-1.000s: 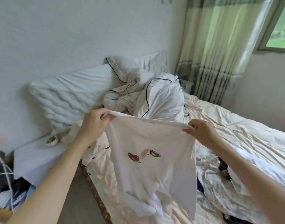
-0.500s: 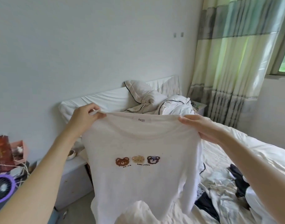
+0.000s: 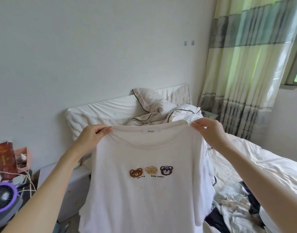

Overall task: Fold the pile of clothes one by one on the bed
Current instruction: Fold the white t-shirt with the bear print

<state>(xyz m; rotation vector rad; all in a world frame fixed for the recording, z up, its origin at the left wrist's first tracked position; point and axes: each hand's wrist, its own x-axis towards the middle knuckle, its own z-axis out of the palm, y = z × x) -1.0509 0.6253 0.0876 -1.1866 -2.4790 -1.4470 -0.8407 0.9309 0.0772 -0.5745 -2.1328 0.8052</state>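
Since the earlier frames the white T-shirt has gone from hanging crumpled and half-turned low over the bed to being raised and spread flat, front facing the camera, with the view tilted upward to take in more wall. Both hands now sit wider apart at shoulder level of the garment.

Left hand, centre-left of the frame, is closed in a pinch on the shirt's left shoulder seam, thumb on the near side. Right hand, centre-right, is closed likewise on the opposite shoulder, fabric bunched between thumb and fingers. The neckline runs taut between them, with a white label reading "faon" at its middle.

The shirt occupies the lower centre of the frame, hanging free; its hem runs out of the bottom edge. Three bear faces are printed in a row across the chest, with small lettering beneath.

Remaining clothes lie rumpled at lower right on the bed, light and dark items mixed. White pillows and a bunched duvet sit behind the shirt at mid-frame. A striped curtain fills the upper right. A purple fan sits at the lower left edge.
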